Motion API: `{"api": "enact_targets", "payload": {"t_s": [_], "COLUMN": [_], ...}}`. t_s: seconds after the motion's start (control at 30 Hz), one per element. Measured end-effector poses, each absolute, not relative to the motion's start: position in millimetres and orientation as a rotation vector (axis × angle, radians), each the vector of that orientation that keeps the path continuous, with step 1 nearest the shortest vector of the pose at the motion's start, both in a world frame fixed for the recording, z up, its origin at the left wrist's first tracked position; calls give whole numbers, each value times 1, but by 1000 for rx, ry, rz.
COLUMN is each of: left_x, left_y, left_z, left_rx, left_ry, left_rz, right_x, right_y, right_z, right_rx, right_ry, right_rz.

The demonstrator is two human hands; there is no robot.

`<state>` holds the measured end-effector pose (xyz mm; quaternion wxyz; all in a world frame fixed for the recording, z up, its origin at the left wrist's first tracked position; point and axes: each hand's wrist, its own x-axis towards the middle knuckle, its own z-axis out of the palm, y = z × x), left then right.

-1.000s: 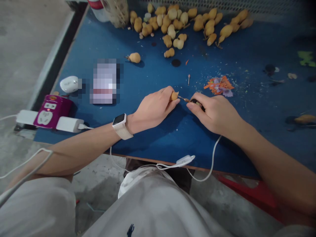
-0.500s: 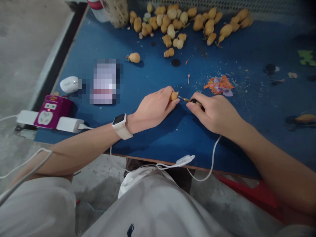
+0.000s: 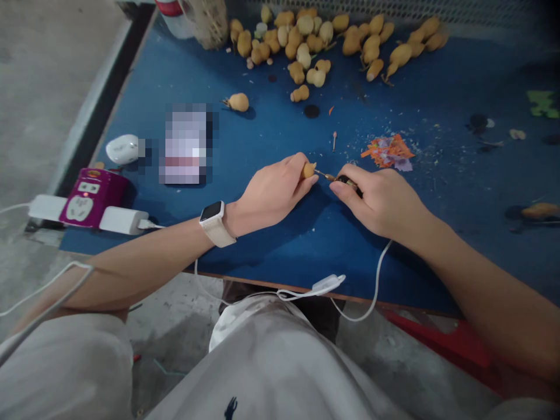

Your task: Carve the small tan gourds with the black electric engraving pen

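Observation:
Between the thumb and fingers of my left hand point(image 3: 277, 189) is a small tan gourd point(image 3: 308, 170), mostly covered by the hand. My right hand point(image 3: 378, 198) is wrapped round a dark-handled rotary engraving tool point(image 3: 349, 182) with a brass-coloured collar and a thin metal shaft. The shaft points left, its tip at or very near the gourd; whether it touches I cannot tell. A white cord point(image 3: 381, 271) hangs below my right hand. Just beyond the hands, a small pink-tipped bit point(image 3: 335, 141) lies on the blue table point(image 3: 271, 251).
Many small gourds point(image 3: 293, 44) are heaped along the back, with a single gourd point(image 3: 238, 102) nearer. Orange and purple shavings point(image 3: 389, 151) lie beyond my right hand. At left are a blurred-out flat object point(image 3: 184, 146), a white case point(image 3: 124, 149) and a purple power adapter point(image 3: 91, 195).

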<state>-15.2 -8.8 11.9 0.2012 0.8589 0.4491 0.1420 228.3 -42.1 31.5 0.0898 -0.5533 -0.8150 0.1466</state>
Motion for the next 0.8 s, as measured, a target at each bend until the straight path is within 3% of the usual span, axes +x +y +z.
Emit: {"api": "enact_targets", "payload": {"t_s": [0.8], "left_x": [-15], "left_y": [-8], "left_z": [13], "left_rx": [2413], "left_ry": [1262], "left_rz": [371], "right_x": [227], "right_y": [-42], "right_z": [32], "right_rx": [-1658], "right_ry": [-2410], "right_rz": [465]}}
